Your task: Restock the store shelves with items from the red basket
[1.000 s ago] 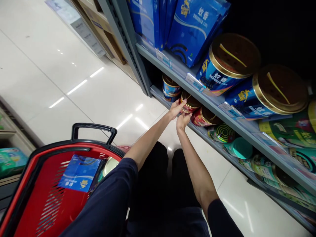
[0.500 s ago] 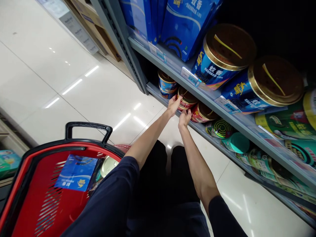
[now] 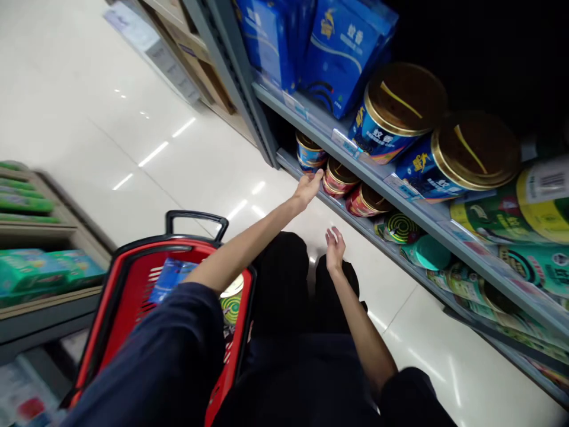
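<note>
Head view: we position the left hand (image 3: 307, 190) at the front edge of the lower shelf (image 3: 288, 163), just beside the red tins (image 3: 336, 182) and the stacked blue tins (image 3: 312, 156). Its fingers are extended, with no grip applied; we cannot tell whether they touch a tin. We hold the right hand (image 3: 334, 250) apart from the shelf, its fingers loosely curled and unloaded. The red tins stand between the blue tins and a green-ringed can (image 3: 400, 228). At our left, the red basket (image 3: 127, 308) contains a blue packet (image 3: 171, 277)
</note>
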Motion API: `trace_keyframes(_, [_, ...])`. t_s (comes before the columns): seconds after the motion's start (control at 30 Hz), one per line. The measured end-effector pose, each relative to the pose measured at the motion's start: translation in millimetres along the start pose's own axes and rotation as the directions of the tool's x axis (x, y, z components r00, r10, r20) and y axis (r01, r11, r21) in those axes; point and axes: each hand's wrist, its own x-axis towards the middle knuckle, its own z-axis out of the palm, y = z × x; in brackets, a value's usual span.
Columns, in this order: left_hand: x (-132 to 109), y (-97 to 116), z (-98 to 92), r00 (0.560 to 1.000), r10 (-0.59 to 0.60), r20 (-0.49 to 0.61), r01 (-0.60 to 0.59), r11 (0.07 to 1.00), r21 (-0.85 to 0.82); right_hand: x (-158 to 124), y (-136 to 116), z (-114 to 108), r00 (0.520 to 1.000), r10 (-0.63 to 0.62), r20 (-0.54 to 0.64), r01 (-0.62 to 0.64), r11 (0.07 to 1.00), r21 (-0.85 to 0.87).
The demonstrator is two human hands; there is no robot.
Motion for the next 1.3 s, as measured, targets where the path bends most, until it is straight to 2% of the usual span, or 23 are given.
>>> trace_keyframes(0.07, [-52, 46, -26.5, 0.999, 0.033, 0.018, -0.035, 0.990, 0.137, -44, 2, -33, 0.999, 0.029, 0.019, -0.029, 1.000, 0.007])
trace_keyframes(0.13, [-110, 86, -61.1, 0.983, 0.178, 0.046, -0.184, 0.955, 0.232, -70, 9, -68, 0.998, 0.043, 0.044, -0.043, 0.999, 0.000])
trace_keyframes(0.2, [-168, 110, -102.1, 0.930, 0.367, -0.028, -0.338, 0.882, 0.327, -82, 20, -100, 0.996, 0.048, 0.075, -0.045, 0.998, -0.034])
trace_keyframes(0.23, [-194, 114, -124.5, 0.887, 0.453, -0.086, -0.391, 0.838, 0.381, -84, 28, -113, 0.994, 0.048, 0.093, -0.041, 0.997, -0.067])
trace_keyframes(0.3, [-239, 102, -171.4, 0.790, 0.573, -0.217, -0.425, 0.767, 0.480, -85, 44, -132, 0.991, 0.048, 0.127, -0.031, 0.991, -0.134])
trace_keyframes(0.37, [-275, 71, -216.1, 0.731, 0.582, -0.356, -0.353, 0.769, 0.533, -82, 59, -142, 0.985, 0.042, 0.165, -0.010, 0.982, -0.190])
trace_keyframes(0.43, [-303, 30, -250.8, 0.733, 0.473, -0.489, -0.199, 0.836, 0.511, -74, 69, -141, 0.976, 0.029, 0.218, 0.025, 0.971, -0.238])
trace_keyframes(0.5, [-326, -11, -271.4, 0.745, 0.341, -0.573, -0.070, 0.894, 0.442, -60, 74, -133, 0.960, 0.015, 0.280, 0.067, 0.957, -0.282])
trace_keyframes(0.57, [-345, -43, -280.0, 0.760, 0.240, -0.604, 0.008, 0.926, 0.378, -40, 74, -120, 0.943, 0.006, 0.332, 0.107, 0.942, -0.319])
trace_keyframes(0.63, [-362, -62, -282.6, 0.770, 0.163, -0.617, 0.069, 0.940, 0.334, -19, 69, -107, 0.929, -0.002, 0.369, 0.140, 0.927, -0.348])
trace_keyframes(0.8, [-388, -74, -298.5, 0.764, 0.048, -0.644, 0.133, 0.964, 0.229, 37, 28, -81, 0.913, -0.017, 0.409, 0.196, 0.894, -0.402])
trace_keyframes(0.87, [-390, -77, -311.1, 0.745, 0.001, -0.667, 0.158, 0.971, 0.178, 58, 12, -72, 0.912, -0.042, 0.409, 0.225, 0.883, -0.412])
trace_keyframes(0.93, [-386, -85, -321.0, 0.725, -0.067, -0.686, 0.186, 0.977, 0.101, 68, 6, -67, 0.911, -0.073, 0.405, 0.253, 0.876, -0.411])
trace_keyframes(1.0, [-377, -97, -324.0, 0.713, -0.157, -0.683, 0.214, 0.977, -0.001, 59, 12, -68, 0.907, -0.080, 0.414, 0.266, 0.871, -0.414])
trace_keyframes(1.1, [-354, -116, -314.8, 0.725, -0.333, -0.603, 0.278, 0.942, -0.186, 13, 41, -82, 0.889, -0.032, 0.456, 0.262, 0.854, -0.449])
trace_keyframes(1.2, [-327, -126, -294.1, 0.778, -0.434, -0.455, 0.296, 0.891, -0.344, -39, 69, -105, 0.882, -0.029, 0.470, 0.286, 0.826, -0.486])
trace_keyframes(1.3, [-313, -122, -267.8, 0.856, -0.422, -0.298, 0.249, 0.842, -0.478, -72, 80, -124, 0.900, -0.082, 0.428, 0.307, 0.815, -0.491])
